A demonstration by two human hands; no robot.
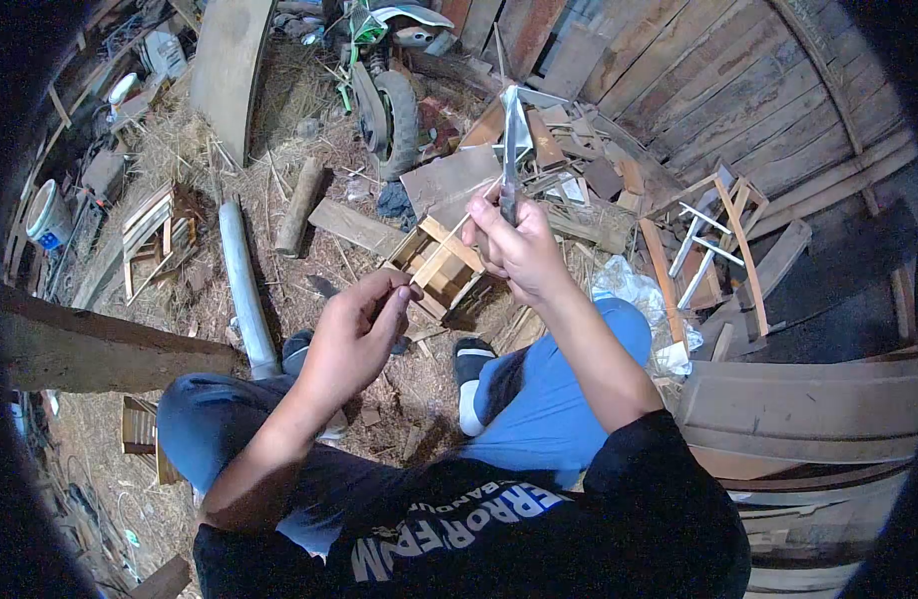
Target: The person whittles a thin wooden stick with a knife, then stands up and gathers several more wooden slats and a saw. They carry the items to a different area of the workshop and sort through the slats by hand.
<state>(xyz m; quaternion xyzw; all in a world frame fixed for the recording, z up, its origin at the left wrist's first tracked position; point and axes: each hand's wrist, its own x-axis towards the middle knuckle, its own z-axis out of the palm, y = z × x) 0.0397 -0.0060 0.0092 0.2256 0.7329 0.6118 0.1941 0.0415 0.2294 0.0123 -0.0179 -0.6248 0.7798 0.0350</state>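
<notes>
My right hand is closed round a knife, whose pale blade points up and away from me. A thin wooden strip slants between my hands. Its near end is pinched between the thumb and fingers of my left hand, and its far part passes by the fingers of my right hand and the knife. Below and behind the strip, on the ground, stands a small open box of wooden slats, partly covered by my hands. Where exactly the blade meets the strip, I cannot make out.
A grey pole and a short log lie to the left on straw-covered ground. Scrap wood is heaped ahead near a wheel. A wooden frame leans at right; a thick beam juts in from the left.
</notes>
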